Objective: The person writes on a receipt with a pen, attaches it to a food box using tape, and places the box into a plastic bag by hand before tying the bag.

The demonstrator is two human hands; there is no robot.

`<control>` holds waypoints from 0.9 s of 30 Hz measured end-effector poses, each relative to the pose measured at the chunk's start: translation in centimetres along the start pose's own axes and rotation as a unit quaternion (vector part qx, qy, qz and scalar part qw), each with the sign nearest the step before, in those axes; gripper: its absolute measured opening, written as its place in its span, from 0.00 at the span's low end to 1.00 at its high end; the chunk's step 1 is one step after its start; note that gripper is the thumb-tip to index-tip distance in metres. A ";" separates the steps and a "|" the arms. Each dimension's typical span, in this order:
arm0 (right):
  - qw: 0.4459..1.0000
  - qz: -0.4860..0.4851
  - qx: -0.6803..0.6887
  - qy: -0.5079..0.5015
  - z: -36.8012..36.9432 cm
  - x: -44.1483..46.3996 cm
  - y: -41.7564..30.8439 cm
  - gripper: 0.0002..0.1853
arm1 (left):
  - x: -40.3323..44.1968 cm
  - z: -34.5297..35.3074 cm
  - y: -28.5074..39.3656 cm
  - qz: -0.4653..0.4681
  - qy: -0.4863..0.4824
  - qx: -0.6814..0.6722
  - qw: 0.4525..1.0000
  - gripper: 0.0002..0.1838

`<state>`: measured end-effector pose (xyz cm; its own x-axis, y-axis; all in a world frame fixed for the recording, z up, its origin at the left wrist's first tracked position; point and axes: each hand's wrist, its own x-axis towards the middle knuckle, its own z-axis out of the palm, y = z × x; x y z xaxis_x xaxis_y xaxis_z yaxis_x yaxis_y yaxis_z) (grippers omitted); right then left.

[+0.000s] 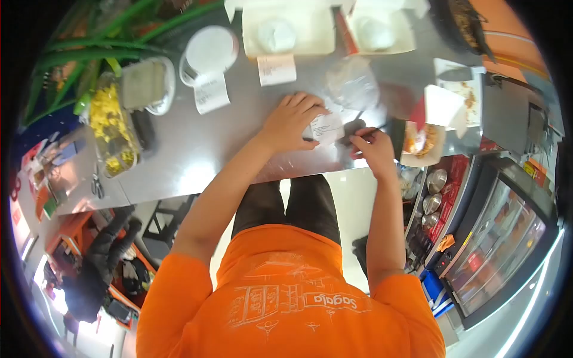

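I'm at a shiny steel counter (173, 143), light glaring off its top. Pale glossy floor (353, 209) below it. Right of the counter: shelving (425, 206) with red panels, then a glass-front cabinet (498, 247), white light strip (533, 295) beyond. Left and below the counter: dark stool (164, 230), orange-edged furniture (67, 230), blurry.

This looks like a takeaway kitchen: a metal counter (179, 140) bears open cartons (316, 43) and printed slips (277, 70) near twelve o'clock, with bowls (436, 181) at three, a glass-fronted fridge (498, 241) at four.
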<state>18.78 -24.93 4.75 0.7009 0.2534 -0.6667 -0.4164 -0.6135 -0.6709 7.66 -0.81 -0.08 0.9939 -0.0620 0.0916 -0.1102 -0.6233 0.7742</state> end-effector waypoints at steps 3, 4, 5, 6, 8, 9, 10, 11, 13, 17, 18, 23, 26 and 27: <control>0.999 -0.024 -0.039 0.028 -1.0 -2.1 -1.4 0.27 | 0.0 -0.5 -0.7 -0.010 0.015 -0.041 0.999 0.34; 0.992 -0.047 -0.120 0.010 -1.7 -2.4 -0.9 0.27 | -0.6 -0.4 -1.3 -0.019 0.030 -0.057 0.998 0.33; 0.991 -0.047 -0.123 -0.013 -1.9 -4.4 -2.2 0.22 | -1.0 -0.9 -1.6 -0.028 0.043 -0.074 0.996 0.32; 0.985 -0.067 -0.162 -0.009 -2.3 -5.9 -2.4 0.18 | -1.4 -1.8 -1.6 -0.049 0.038 -0.035 0.997 0.30; 0.970 -0.104 -0.207 0.073 -3.2 -7.2 -0.4 0.17 | -2.3 -3.7 -1.4 -0.061 0.038 0.024 0.997 0.29; 0.958 -0.123 -0.216 0.145 -4.2 -7.1 1.5 0.18 | -2.8 -4.3 -1.4 -0.057 0.044 0.043 0.996 0.29; 0.941 -0.138 -0.226 0.213 -5.6 -7.5 2.4 0.19 | -3.4 -4.4 -1.2 -0.053 0.065 0.053 0.995 0.29; 0.937 -0.091 -0.218 0.257 -7.9 -8.2 1.6 0.21 | -4.0 -4.2 -1.2 -0.053 0.088 0.062 0.993 0.28; 0.905 -0.151 -0.153 0.367 -13.7 -6.4 4.0 0.18 | -5.0 -4.2 -0.4 -0.061 0.132 0.080 0.986 0.28; 0.817 -0.254 -0.209 0.473 -24.0 -1.8 4.1 0.25 | -6.1 -3.8 2.9 -0.099 0.246 0.132 0.955 0.25; 0.839 -0.240 -0.204 0.444 -25.3 -0.3 3.1 0.26 | -5.2 -3.7 3.7 -0.110 0.287 0.148 0.940 0.23; 0.900 -0.235 -0.245 0.273 -28.6 7.2 -1.0 0.25 | 6.8 3.0 13.7 -0.135 0.238 -0.063 0.960 0.15; 0.915 -0.278 -0.204 0.209 -28.8 10.0 -1.0 0.20 | 16.0 8.9 15.5 -0.166 0.237 0.010 0.957 0.15; 0.904 -0.303 -0.221 0.203 -29.1 10.0 -0.4 0.20 | 17.2 9.6 16.4 -0.189 0.209 0.007 0.959 0.15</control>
<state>42.80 -43.97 7.81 0.9154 0.4022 0.0153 0.3247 -0.7155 -0.6186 23.04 -19.62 8.18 0.8716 0.4876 0.0514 0.2607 -0.5497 0.7937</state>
